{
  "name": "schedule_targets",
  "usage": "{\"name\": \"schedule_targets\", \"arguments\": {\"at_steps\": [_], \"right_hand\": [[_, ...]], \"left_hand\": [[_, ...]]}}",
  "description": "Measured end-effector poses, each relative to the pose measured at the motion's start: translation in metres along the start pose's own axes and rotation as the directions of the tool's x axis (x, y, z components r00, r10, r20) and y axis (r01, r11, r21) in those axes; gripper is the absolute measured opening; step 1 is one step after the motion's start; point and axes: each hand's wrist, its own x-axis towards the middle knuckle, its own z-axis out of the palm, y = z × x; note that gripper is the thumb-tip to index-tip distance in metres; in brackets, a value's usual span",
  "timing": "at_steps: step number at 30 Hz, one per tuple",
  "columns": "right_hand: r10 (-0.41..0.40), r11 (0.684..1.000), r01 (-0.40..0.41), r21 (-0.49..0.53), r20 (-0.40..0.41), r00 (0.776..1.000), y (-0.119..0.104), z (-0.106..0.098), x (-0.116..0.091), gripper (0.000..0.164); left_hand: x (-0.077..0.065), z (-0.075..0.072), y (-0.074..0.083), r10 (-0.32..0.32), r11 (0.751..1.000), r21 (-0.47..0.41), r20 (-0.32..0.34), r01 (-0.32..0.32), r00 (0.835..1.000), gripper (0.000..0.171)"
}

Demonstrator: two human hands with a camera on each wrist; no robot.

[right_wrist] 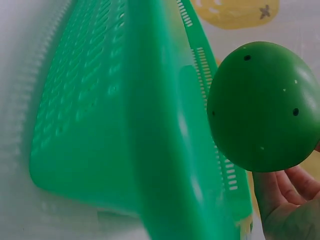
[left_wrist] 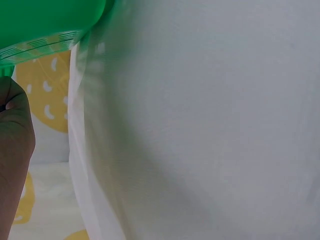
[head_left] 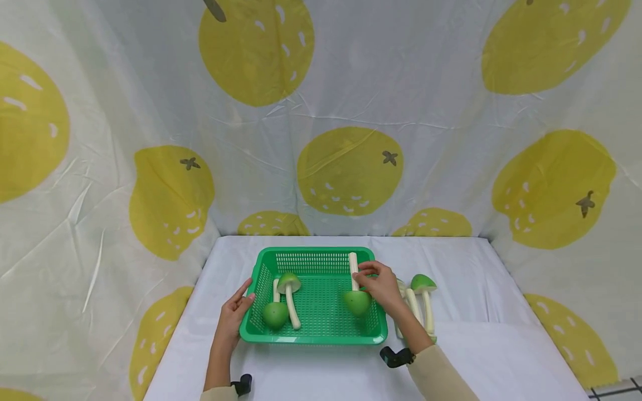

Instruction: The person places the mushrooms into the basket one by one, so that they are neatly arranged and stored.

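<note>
My right hand [head_left: 379,284] pinches the pale stem of a toy mushroom [head_left: 357,303] with a green domed cap. The mushroom hangs cap down over the right part of a green plastic basket [head_left: 321,340]. Dark and pale specks show on its cap [right_wrist: 265,107] in the right wrist view, with fingers partly hidden behind it. At the basket's left rim, my left hand [head_left: 232,317] rests with extended fingers and thumb touching the edge. Two more mushrooms lie inside on the left, one with its cap toward me [head_left: 276,316], the other with its cap [head_left: 289,283] away.
Several more mushrooms [head_left: 424,284] lie on the white cloth right of the basket, partly hidden by my right forearm. A white tablecloth [head_left: 481,356] covers the table. Behind and beside it hangs a curtain [head_left: 441,167] printed with yellow fruit.
</note>
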Motion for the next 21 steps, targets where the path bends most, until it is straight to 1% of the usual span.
{"name": "schedule_targets", "arguments": {"at_steps": [5, 9, 14, 21], "right_hand": [[0.013, 1.0, -0.013, -0.01, 0.018, 1.0, -0.001, 0.01, 0.002, 0.034], [0.005, 1.0, -0.005, -0.022, 0.014, 1.0, -0.001, 0.017, 0.003, 0.033], [-0.003, 1.0, 0.002, 0.008, 0.03, 1.0, -0.003, 0.026, 0.006, 0.033], [0.004, 0.999, -0.006, 0.038, 0.049, 0.999, -0.002, 0.039, 0.009, 0.032]], "left_hand": [[0.0, 0.0, 0.001, 0.004, 1.0, 0.014, 0.002, -0.004, 1.0, 0.052], [-0.001, 0.0, 0.0, 0.0, 1.0, 0.017, 0.003, 0.0, 1.0, 0.052], [0.0, -0.001, 0.001, -0.003, 1.0, 0.012, 0.004, 0.003, 1.0, 0.053], [0.001, -0.001, -0.001, 0.01, 1.0, 0.01, 0.006, -0.01, 1.0, 0.053]]}}
